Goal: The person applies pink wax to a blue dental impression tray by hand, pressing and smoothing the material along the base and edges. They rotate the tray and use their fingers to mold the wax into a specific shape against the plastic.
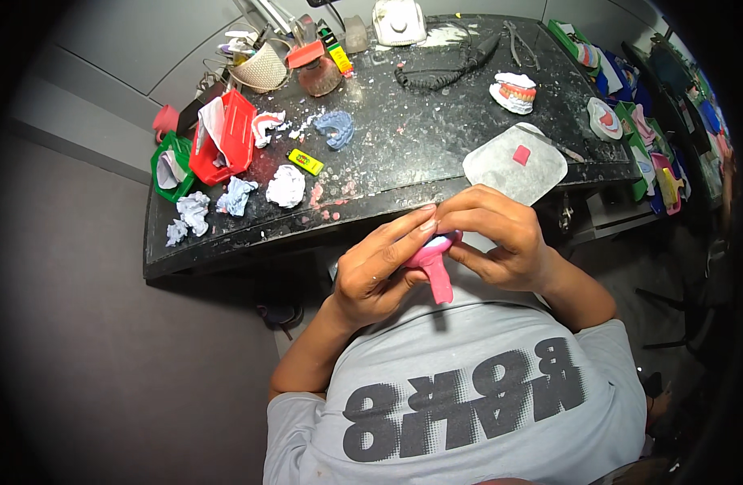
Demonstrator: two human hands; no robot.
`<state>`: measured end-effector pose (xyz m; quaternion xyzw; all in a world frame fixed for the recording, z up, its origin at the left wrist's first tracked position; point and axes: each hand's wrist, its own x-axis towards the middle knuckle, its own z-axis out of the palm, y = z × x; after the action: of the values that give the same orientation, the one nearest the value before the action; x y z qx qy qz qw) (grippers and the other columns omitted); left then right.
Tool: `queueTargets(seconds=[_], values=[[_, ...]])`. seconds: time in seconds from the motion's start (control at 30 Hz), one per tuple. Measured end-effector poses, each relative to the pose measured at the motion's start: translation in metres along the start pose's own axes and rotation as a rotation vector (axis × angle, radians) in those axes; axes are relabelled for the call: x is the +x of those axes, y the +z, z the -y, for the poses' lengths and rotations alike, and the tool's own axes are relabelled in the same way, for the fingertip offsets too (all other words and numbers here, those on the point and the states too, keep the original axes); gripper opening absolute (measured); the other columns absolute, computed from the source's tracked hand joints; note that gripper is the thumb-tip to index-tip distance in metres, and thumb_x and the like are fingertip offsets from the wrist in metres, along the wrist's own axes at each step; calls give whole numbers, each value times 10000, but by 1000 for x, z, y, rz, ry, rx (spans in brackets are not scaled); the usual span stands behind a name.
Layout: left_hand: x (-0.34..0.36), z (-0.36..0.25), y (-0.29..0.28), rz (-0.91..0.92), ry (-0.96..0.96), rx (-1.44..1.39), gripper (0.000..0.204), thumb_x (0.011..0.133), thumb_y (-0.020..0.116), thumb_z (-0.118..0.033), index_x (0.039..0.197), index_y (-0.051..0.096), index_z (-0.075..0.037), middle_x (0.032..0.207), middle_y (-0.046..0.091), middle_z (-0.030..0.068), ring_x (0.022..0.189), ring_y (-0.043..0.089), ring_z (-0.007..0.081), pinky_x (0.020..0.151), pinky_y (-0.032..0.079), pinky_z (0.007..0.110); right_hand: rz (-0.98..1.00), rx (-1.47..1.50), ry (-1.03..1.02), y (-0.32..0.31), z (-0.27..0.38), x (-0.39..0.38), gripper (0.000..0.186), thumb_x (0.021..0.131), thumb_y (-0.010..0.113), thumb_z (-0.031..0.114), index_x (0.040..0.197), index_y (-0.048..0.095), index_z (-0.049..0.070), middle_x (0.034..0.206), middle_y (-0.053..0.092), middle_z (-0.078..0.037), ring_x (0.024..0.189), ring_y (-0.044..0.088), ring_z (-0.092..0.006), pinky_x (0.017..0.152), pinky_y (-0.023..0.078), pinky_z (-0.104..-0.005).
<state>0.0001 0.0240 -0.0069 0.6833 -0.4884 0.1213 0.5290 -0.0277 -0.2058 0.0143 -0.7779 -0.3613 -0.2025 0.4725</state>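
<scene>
Close to my chest, just off the bench's front edge, both hands hold a pink dental impression tray. Its stubby handle points back toward me, and something pale shows inside the rim. My left hand is closed on the tray's left side, with the thumb low by the handle. My right hand grips the other side, its fingers bent over the top edge and its thumb beneath. The fingertips of both hands meet above the tray and hide its far part.
On the dark bench lie a translucent sheet with a small pink piece, a denture model, a yellow lighter and a blue-grey dental mould. Red and green bins stand left, near several crumpled white lumps.
</scene>
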Motion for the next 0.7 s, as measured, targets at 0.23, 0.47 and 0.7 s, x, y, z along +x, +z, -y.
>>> queueTargets(seconds=[0.23,0.47,0.7], values=[[-10,-1,0,-31,-44,-107,449,871,765,-188,1236,667,54,1198,688,258,1083,696,379,918,561,429,35,25,-12,0,9,-1,341,777,840,117,1068,682,38,1081,664,-131,909,669,-280,784,542,-367],[-14,0,1,-23,-41,-130,440,884,758,-206,1229,669,53,1164,703,237,1071,699,381,921,557,439,29,31,-59,4,7,-3,292,785,843,149,1026,715,46,1062,664,-138,867,673,-254,738,556,-342],[-18,-6,1,-26,-306,-293,424,900,762,-137,1266,652,46,1186,699,222,1086,696,300,941,542,365,1,78,67,4,8,-3,271,798,833,96,1027,717,11,1072,678,-144,910,699,-252,770,574,-330]])
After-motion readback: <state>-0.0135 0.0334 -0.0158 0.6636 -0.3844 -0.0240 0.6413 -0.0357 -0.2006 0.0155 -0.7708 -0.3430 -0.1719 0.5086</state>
